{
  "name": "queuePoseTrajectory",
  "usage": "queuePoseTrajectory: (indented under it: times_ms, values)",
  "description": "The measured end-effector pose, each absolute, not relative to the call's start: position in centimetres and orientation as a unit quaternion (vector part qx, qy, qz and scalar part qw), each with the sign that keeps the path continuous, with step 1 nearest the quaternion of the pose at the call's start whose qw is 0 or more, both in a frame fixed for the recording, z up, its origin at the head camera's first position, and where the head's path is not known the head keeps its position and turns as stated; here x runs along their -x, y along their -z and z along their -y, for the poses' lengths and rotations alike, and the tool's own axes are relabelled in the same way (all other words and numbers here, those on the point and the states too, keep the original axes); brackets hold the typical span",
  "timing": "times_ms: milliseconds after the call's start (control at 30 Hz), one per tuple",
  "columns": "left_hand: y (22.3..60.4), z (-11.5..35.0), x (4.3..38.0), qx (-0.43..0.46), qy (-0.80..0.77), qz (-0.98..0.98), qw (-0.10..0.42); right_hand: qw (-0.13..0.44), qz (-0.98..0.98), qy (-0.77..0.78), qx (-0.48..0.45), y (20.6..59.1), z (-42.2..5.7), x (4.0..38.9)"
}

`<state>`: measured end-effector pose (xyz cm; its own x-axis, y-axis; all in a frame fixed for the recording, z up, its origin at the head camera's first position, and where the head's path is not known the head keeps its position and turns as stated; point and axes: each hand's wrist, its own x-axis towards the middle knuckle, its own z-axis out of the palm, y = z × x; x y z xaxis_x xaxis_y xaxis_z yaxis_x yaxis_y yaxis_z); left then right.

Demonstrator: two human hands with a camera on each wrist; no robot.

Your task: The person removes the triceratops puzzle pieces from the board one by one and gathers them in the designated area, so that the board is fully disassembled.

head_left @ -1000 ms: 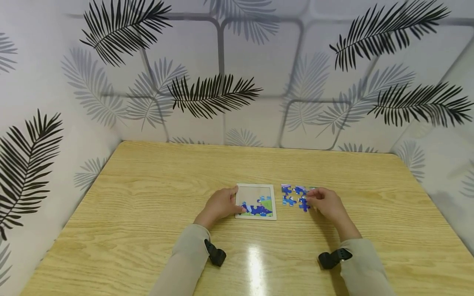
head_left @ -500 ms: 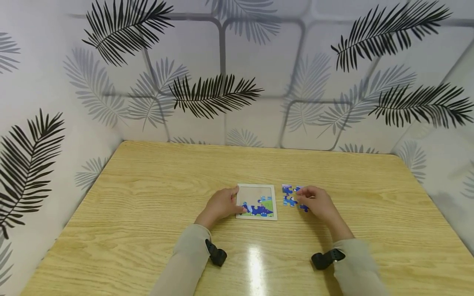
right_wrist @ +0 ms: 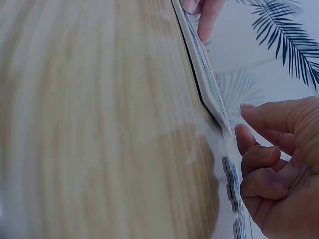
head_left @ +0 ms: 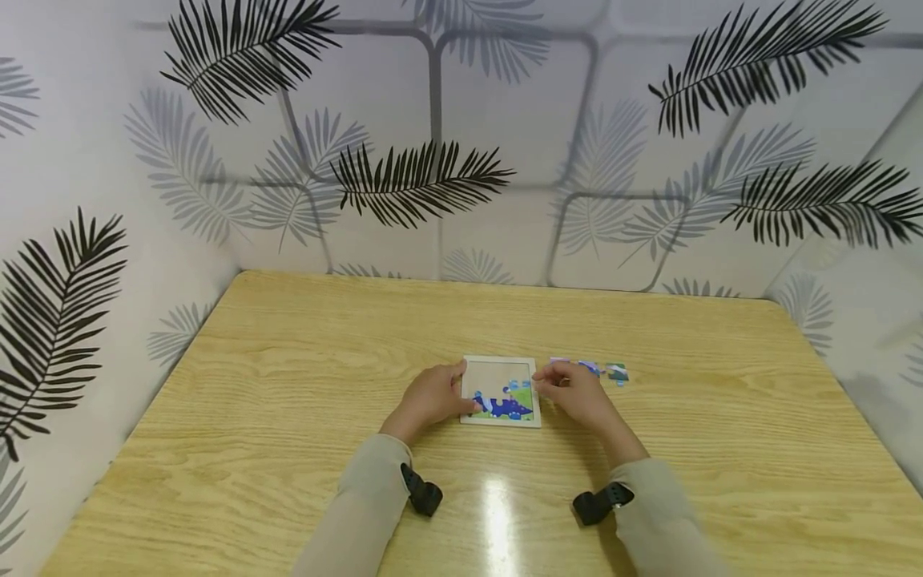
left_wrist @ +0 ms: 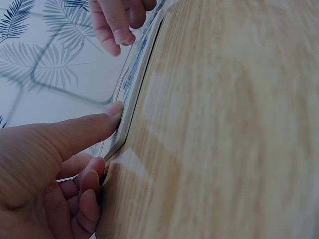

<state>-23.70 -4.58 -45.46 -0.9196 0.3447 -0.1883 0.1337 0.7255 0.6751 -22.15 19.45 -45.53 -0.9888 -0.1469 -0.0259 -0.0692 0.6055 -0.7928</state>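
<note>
My left hand (head_left: 431, 393) grips the left side of a square puzzle tray (head_left: 501, 424), thumb over its lower left corner. In the left wrist view the other fingers curl beside the tray's edge. Inside the tray, joined blue and green puzzle pieces (head_left: 508, 407) fill the lower part and right side; bare board shows above. Just off the tray's right edge is my right hand (head_left: 577, 393). Its fingers are loosely curled, and the right wrist view shows a gap between thumb and index fingertip with no piece visible there. Loose puzzle pieces (head_left: 617, 373) lie behind and under this hand, partly hidden.
The wood-grain table (head_left: 324, 353) extends around the tray on all sides. A leaf-patterned wall (head_left: 505, 224) rises behind its far edge. Each wrist carries a black strapped camera (head_left: 427, 498), and light sleeves cover the forearms.
My right hand has moved left from over the loose pieces to the tray's right edge, uncovering the far-right loose piece. My left hand stays on the tray, and the pieces inside look unchanged.
</note>
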Motion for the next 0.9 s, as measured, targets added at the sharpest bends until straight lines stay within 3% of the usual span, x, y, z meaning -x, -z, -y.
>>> queuePoseTrajectory:
  times_ms: [900]
  values:
    - [45.3,4.5,23.8,-0.119,-0.354,-0.914,0.159,0.083,-0.916,0.384,0.075,45.9,-16.7,22.9]
